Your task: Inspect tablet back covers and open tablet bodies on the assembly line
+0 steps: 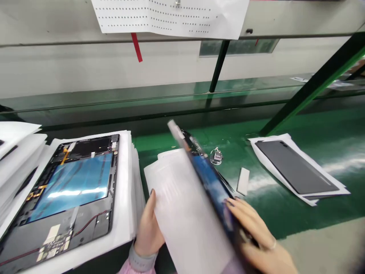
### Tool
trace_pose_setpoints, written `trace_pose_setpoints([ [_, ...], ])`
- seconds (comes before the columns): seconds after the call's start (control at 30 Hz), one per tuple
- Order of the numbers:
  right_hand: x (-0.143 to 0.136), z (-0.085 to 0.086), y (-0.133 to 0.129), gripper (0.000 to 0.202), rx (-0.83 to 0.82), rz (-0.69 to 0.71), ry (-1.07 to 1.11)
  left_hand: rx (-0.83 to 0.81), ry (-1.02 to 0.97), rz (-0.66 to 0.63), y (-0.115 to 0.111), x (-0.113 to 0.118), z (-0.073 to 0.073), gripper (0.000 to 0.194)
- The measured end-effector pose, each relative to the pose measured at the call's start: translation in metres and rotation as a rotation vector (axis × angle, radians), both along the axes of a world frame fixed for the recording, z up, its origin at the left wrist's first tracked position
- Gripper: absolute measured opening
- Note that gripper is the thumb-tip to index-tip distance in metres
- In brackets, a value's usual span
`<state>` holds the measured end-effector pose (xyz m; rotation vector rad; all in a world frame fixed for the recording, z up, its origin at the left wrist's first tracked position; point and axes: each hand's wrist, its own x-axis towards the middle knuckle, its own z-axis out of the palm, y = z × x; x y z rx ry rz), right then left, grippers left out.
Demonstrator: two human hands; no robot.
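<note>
My right hand (256, 236) grips an open tablet housing (209, 182) by its near end. The housing is tilted nearly on edge, its blue-covered inner side facing right, and it is blurred. My left hand (148, 224) holds the left edge of a white sheet (182, 201), thumb on top; its other fingers are hidden underneath. The sheet lies just left of the housing; whether they touch I cannot tell. To the left, another open tablet housing (76, 182) with a blue panel and exposed boards lies on a stack of white sheets (129, 190).
Dark tablet back covers (296, 165) rest on white sheets at the right. A small white block (243, 181) and a small metallic part (216, 156) lie on the green bench (273, 205). A green post (310, 85) slants at the right. More layered sheets (17, 167) stand far left.
</note>
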<state>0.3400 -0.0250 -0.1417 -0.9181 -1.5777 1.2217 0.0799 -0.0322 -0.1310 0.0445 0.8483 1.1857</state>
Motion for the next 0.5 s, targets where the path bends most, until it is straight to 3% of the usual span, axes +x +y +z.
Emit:
trace_pose_setpoints([
  [0.1, -0.012, 0.011, 0.006, 0.061, 0.369, 0.201, -0.320, 0.028, 0.057, 0.065, 0.001, 0.004, 0.002, 0.071],
  [0.17, -0.021, 0.020, 0.007, 0.057, 0.687, 0.310, -0.612, 0.012, 0.109, 0.085, -0.001, 0.007, -0.001, 0.055],
  [0.23, -0.026, 0.028, 0.007, 0.052, 0.849, 0.335, -0.766, -0.027, 0.132, 0.092, -0.003, 0.008, -0.007, 0.034],
  [0.37, -0.027, 0.035, 0.005, 0.047, 0.837, 0.240, -0.718, -0.034, 0.111, 0.054, -0.009, 0.002, -0.017, 0.018],
  [0.5, -0.027, 0.037, 0.006, 0.034, 0.753, 0.164, -0.663, 0.045, 0.140, 0.086, -0.011, 0.000, -0.017, 0.018],
])
